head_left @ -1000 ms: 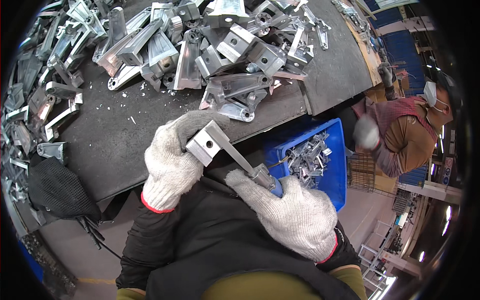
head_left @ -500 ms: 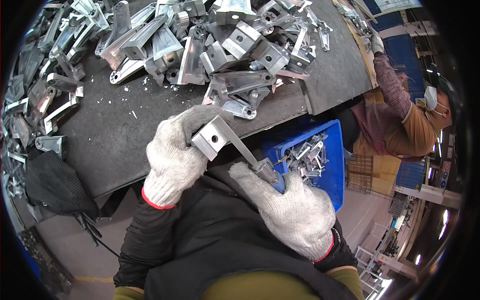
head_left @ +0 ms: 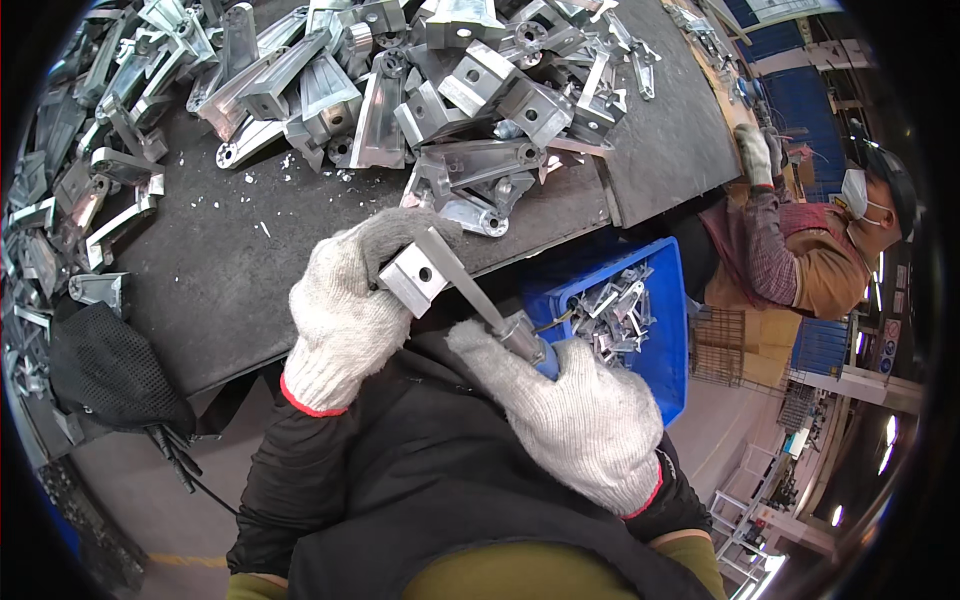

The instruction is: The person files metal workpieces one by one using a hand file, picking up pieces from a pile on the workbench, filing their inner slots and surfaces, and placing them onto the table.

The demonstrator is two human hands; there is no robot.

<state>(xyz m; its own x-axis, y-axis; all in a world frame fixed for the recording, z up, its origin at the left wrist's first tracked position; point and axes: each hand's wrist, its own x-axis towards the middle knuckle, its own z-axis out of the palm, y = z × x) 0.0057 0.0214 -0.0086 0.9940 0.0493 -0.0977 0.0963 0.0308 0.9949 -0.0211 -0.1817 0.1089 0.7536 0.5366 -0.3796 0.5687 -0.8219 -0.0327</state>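
Note:
In front of my body I hold up a silvery metal bracket (head_left: 462, 285) with a square, holed block at one end and a round end at the other. My left hand (head_left: 345, 300), in a white knit glove with a red cuff, is closed on the block, its index finger curled over the top. My right hand (head_left: 585, 425), gloved alike, closes its thumb and fingers about the round end. A small blue piece (head_left: 547, 362) shows between its thumb and fingers; its kind is unclear.
Metal brackets (head_left: 470, 165) lie heaped on the dark worktable (head_left: 235, 270). A blue bin (head_left: 672, 330) holding several metal pieces stands beyond my right hand. A black mesh bag (head_left: 115, 360) sits at the table's left edge. On the right, a masked co-worker (head_left: 790, 240) works at another bench.
My hands and the bracket have shifted slightly left, and the bracket's round end sits a little higher. The co-worker's gloved hand has drawn back toward their body.

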